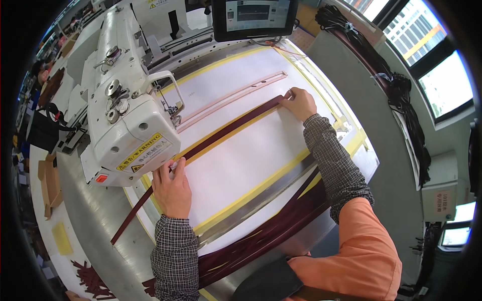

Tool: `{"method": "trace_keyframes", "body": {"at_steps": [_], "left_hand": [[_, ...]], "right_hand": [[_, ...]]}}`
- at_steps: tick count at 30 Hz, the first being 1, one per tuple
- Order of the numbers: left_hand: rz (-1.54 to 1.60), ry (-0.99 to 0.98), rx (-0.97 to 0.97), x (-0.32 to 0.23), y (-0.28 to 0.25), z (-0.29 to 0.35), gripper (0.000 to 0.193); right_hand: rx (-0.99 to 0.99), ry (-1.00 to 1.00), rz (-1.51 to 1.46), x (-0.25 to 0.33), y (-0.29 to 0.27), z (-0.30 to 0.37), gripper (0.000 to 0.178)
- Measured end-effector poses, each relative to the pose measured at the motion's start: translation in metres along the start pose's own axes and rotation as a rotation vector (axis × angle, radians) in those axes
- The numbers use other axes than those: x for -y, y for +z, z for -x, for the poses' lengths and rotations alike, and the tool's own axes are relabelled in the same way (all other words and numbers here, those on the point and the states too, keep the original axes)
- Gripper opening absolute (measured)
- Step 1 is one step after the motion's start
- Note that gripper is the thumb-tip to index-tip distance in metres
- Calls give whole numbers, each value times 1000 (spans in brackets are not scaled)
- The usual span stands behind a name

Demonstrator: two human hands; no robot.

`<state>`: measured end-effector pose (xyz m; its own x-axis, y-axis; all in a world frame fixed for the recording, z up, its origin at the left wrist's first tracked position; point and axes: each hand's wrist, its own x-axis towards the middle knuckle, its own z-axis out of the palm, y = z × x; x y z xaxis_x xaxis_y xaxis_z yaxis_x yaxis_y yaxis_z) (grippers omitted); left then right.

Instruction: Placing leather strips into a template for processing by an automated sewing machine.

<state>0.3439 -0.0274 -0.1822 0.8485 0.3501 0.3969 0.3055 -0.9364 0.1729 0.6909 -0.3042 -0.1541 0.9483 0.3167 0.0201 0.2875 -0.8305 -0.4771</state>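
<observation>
A long, narrow maroon strap (231,130) lies diagonally across a white work sheet (241,175), alongside a yellow tape line. With thumb and fingertips together, my right hand (301,104) pinches the strap's far end. My left hand (172,193) grips the same strap lower down, close under the white sewing machine head (135,135); something small and pale shows at its fingertips, too small to name. Past my left hand the strap's tail (131,221) runs down over the metal table. Beyond the strap, a long pink outline (236,98) is on the sheet.
A bundle of maroon straps (261,241) lies along the near edge, before my body. A screen (255,17) stands at the back. Dark strap bundles (374,65) hang over the grey partition at right. Maroon scraps (93,281) and an open cardboard box (49,185) are at left.
</observation>
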Motion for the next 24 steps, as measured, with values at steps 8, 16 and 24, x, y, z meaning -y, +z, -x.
{"method": "trace_keyframes", "body": {"at_steps": [8, 16, 24], "left_hand": [[13, 13, 4, -3, 2, -2, 34], [21, 7, 10, -5, -2, -4, 37], [20, 31, -4, -5, -6, -5, 38]], "right_hand": [[-305, -461, 70, -25, 3, 26, 35], [-224, -797, 350, -30, 9, 31, 39], [-187, -713, 329, -27, 9, 33, 40]]}}
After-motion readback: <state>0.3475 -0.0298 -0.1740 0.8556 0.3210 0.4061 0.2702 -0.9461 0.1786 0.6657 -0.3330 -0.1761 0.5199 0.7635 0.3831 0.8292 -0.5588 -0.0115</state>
